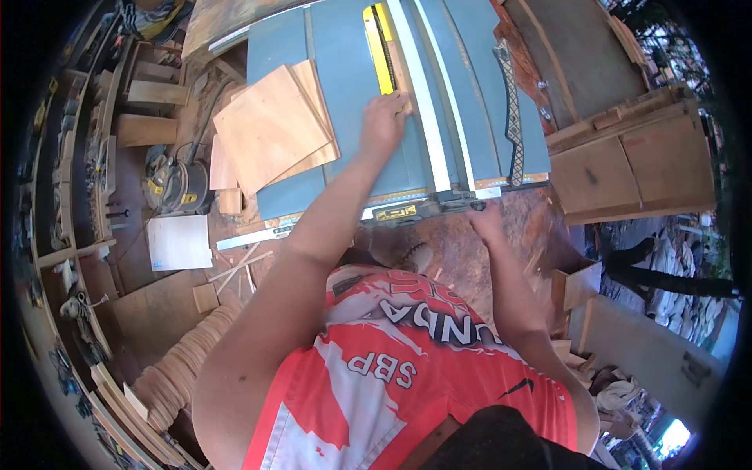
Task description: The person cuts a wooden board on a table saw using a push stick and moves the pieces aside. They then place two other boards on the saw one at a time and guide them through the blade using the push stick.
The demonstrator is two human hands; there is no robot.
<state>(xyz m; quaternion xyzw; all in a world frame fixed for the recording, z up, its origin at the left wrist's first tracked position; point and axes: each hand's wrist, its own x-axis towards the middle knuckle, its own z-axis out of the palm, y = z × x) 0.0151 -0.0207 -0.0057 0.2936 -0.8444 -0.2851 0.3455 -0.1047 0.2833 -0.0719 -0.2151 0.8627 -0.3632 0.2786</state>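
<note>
My left hand (pixel 383 124) lies on the blue-grey top of a table saw (pixel 345 47), at the near end of the yellow throat plate (pixel 379 55). Its fingers are bent together on the end of a narrow wooden strip (pixel 399 66) beside the plate. Just right of the strip runs the saw's white rip fence (pixel 419 94). My right hand (pixel 487 222) is closed around the dark fence handle (pixel 472 205) at the front rail; its fingertips are partly hidden. Square plywood panels (pixel 270 125) lie stacked on the table's left side.
A black patterned push-stick-like piece (pixel 511 117) lies at the table's right. On the left, a yellow-and-black power tool (pixel 178 184) stands near a white sheet (pixel 178 242) and stacked curved wooden pieces (pixel 184 360). A wooden cabinet (pixel 627 168) stands to the right.
</note>
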